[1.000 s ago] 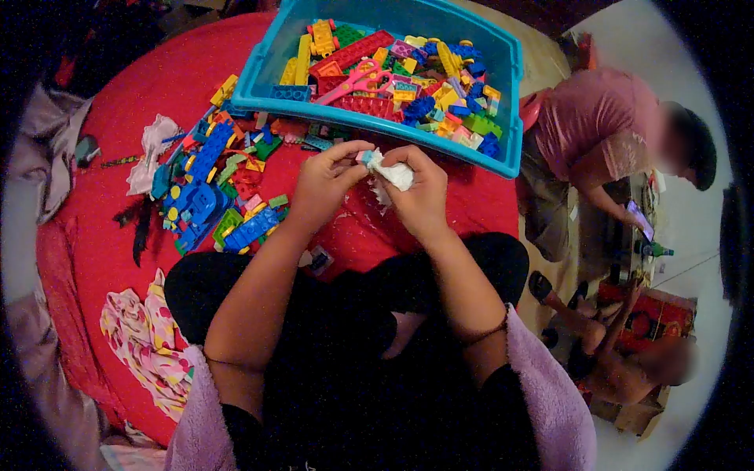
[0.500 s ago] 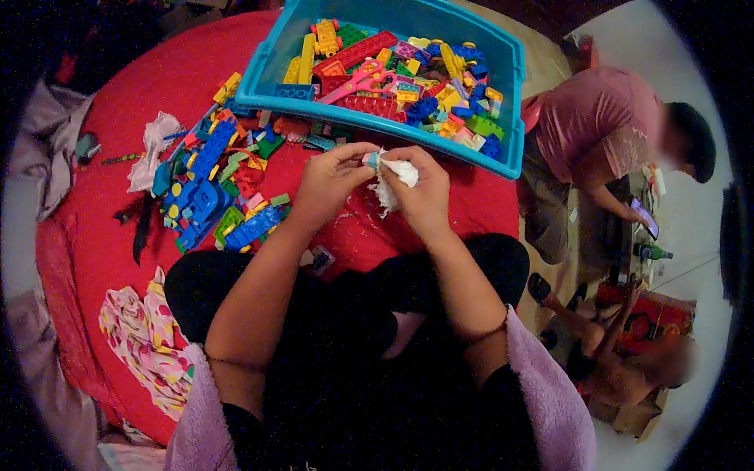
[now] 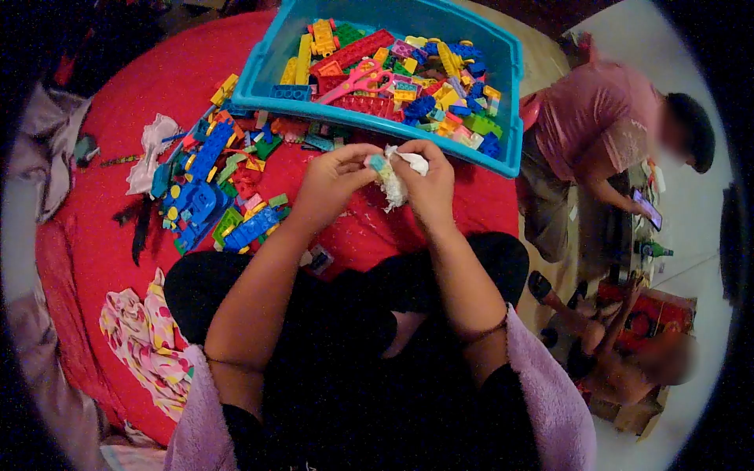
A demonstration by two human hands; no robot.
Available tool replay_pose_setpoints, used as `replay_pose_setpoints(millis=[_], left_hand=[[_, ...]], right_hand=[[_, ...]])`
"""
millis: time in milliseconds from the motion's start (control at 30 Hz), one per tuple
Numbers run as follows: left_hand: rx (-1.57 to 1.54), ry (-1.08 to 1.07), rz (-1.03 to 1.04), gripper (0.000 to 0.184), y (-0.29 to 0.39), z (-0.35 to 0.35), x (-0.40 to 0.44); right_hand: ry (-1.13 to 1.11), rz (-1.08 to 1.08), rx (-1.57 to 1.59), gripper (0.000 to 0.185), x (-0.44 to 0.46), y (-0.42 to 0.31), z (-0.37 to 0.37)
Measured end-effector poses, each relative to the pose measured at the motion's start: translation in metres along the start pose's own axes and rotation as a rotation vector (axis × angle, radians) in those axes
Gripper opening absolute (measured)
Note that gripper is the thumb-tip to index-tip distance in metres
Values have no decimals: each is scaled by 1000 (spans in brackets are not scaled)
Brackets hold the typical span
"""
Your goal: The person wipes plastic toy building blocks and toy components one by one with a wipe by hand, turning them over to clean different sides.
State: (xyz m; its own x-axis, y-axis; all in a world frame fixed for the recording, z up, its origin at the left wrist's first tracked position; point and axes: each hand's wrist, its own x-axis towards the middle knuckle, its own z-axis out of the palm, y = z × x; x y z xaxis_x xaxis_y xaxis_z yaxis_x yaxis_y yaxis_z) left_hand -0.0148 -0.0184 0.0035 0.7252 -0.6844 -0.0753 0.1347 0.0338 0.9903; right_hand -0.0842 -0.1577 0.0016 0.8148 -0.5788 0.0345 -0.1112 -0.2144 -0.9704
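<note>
Beside the near edge of the bin (image 3: pixel 377 128), left hand (image 3: pixel 326 184) pinches toy block (image 3: pixel 378 163); right hand (image 3: pixel 431 182) pinches tissue (image 3: pixel 394 190), likely tearable, best held bunched.

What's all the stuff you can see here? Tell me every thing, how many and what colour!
Crumpled tissue: one, white, in the right hand
Small piece: one, pale blue visible, at the left fingertips
Bin: one, turquoise, beyond the hands
Bin bricks: many, mixed colours
Toy scissors: one, pink, in the bin
Loose bricks: many, mixed colours, left
Sheet: one, red, underneath
Patterned cloth: one, pink-yellow-white, lower left
Phone: one, dark with lit screen, right
Bottle: one, green, right
Other people: two, right
Left hand: one, centre
Right hand: one, centre
</note>
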Motion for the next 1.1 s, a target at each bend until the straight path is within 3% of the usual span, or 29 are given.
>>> replay_pose_setpoints(millis=[133, 267, 367, 533, 733, 967, 1033, 1067, 1100], left_hand=[[-201, 69, -39, 30, -5, -5, 3], [-180, 63, -29, 30, -9, -8, 3], [-183, 70, -37, 29, -8, -8, 3], [-170, 26, -43, 30, -6, -5, 3], [-234, 51, -60, 31, -8, -8, 3], [-218, -31, -83, 30, -2, -10, 3], [-40, 88, 9, 29, 3, -16, 4], [-40, 88, 8, 29, 7, -19, 3], [-48, 22, -44, 28, 13, -21, 1]], right_hand=[[-80, -4, 77, 14, -6, -2, 6], [-159, -10, 61, 15, -12, -10, 7], [-92, -72, -23, 15, -8, 2, 8], [-22, 14, -30, 13, -2, -7, 3], [-135, 43, 176, 12, -7, -4, 7], [-77, -73, 16, 16, -2, 1, 4], [-326, 150, 148, 22, -4, -11, 2], [-324, -2, 15, 26, -4, 2, 6], [-323, 0, 15, 26, -5, -1, 5]])
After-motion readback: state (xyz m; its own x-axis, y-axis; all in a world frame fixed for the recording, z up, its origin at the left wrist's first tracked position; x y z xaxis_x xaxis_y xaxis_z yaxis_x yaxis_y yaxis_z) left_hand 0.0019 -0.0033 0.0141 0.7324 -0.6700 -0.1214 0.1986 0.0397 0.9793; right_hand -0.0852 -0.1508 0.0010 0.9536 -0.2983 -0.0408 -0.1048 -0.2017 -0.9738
